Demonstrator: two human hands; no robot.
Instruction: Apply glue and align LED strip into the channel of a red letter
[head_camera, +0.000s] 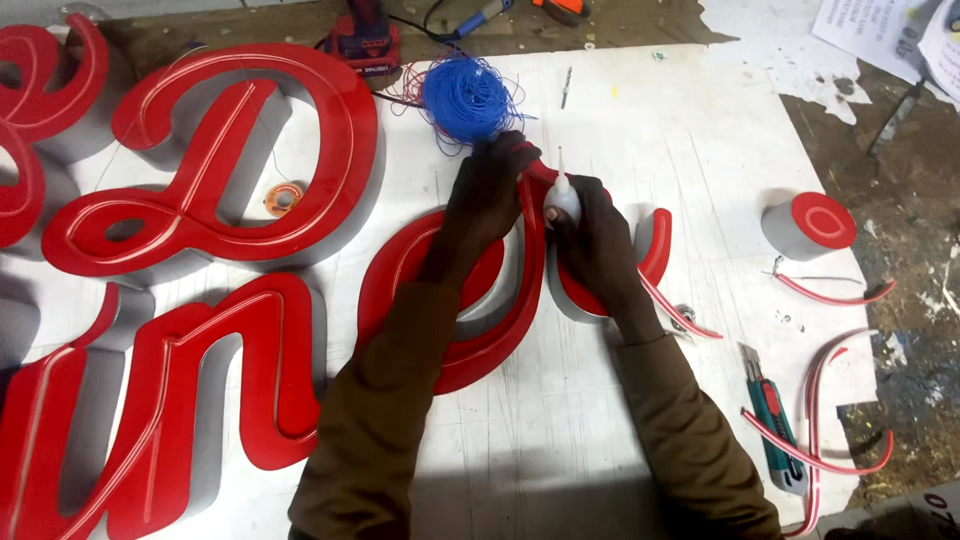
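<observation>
Gluing step judged in hand: strip being fixed into the groove of a red sign letter.

Far left, 9 o'clock: red script letters (215, 150) lying face-up on the white counter (520, 440); three large ones fully or partly in view, plus the one being worked.

Centre: left hand (492, 190) pressed flat, fingers closed down on the top curve of the worked letter (470, 330), holding it steady. Just right of it, right hand (590, 240) wrapped around one small white glue bottle (563, 195), nozzle pointing up toward 12 o'clock.

At 12 o'clock: one tangle of blue wire (465, 97).

Right, 3 o'clock: one round red-capped piece (812, 225). At 5 o'clock: one utility knife (775, 420), loose red-and-white strips (830, 400), about three.

Next move judged to call for tipping the nozzle down into the groove, steady bead, left hand kept pressing.
</observation>
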